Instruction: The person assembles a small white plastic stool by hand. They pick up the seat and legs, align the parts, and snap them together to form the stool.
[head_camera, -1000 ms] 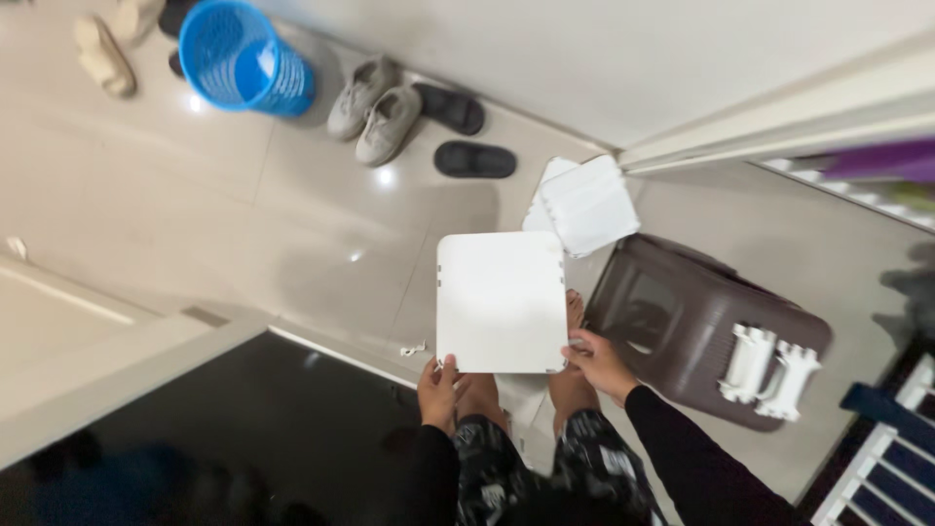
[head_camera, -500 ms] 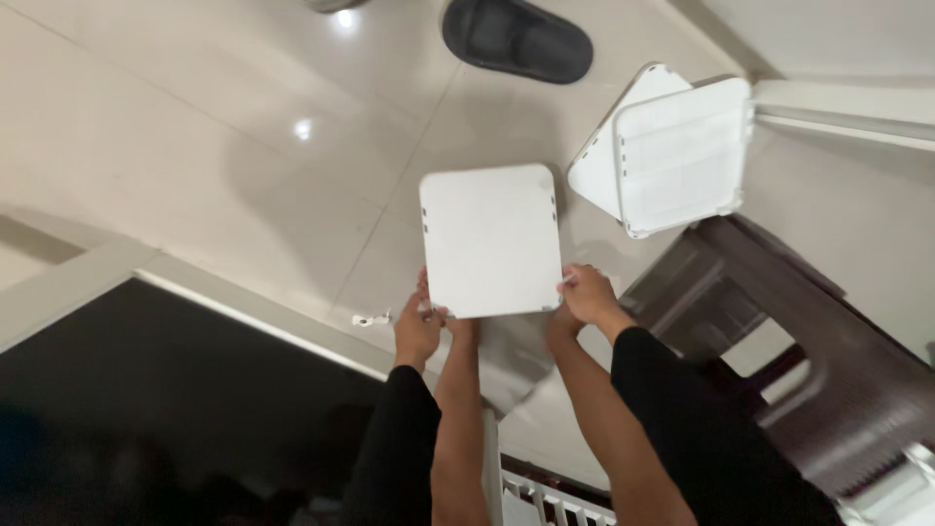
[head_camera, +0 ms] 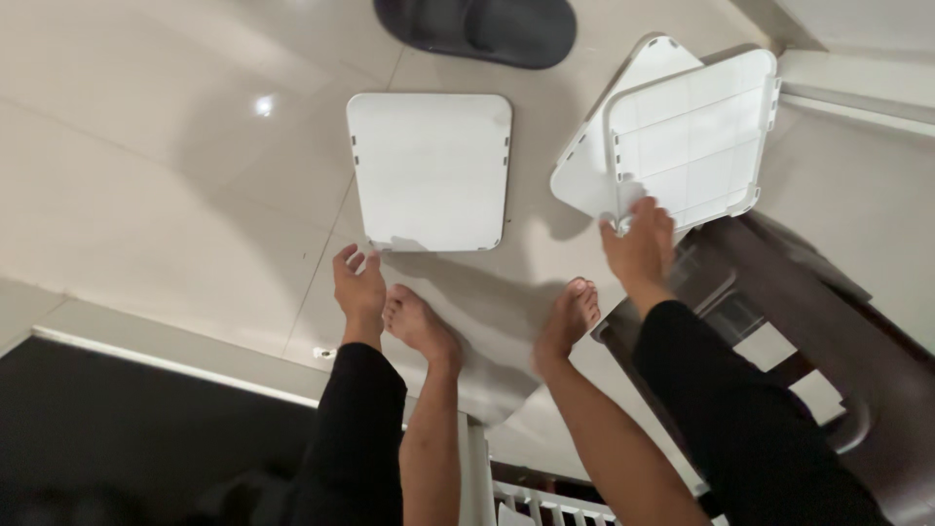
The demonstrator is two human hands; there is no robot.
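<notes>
A smooth white square panel (head_camera: 430, 170) lies flat on the tiled floor in front of my bare feet (head_camera: 421, 326). My left hand (head_camera: 358, 287) hovers just below the panel's lower left corner, fingers apart, holding nothing. My right hand (head_camera: 641, 244) has reached to the right and grips the lower left corner of a gridded white panel (head_camera: 696, 136). That panel rests tilted on another smooth white panel (head_camera: 582, 177). Both arms are in black sleeves.
A dark brown plastic piece (head_camera: 838, 331) sits at the right, partly under the gridded panel. A black slipper (head_camera: 477, 27) lies at the top. White slatted parts (head_camera: 531, 505) show at the bottom edge. A dark recessed area (head_camera: 146, 438) fills the lower left.
Both hands were holding the smooth white panel; it now lies on the floor. My left hand has let go, and my right hand has moved right onto the gridded panel.
</notes>
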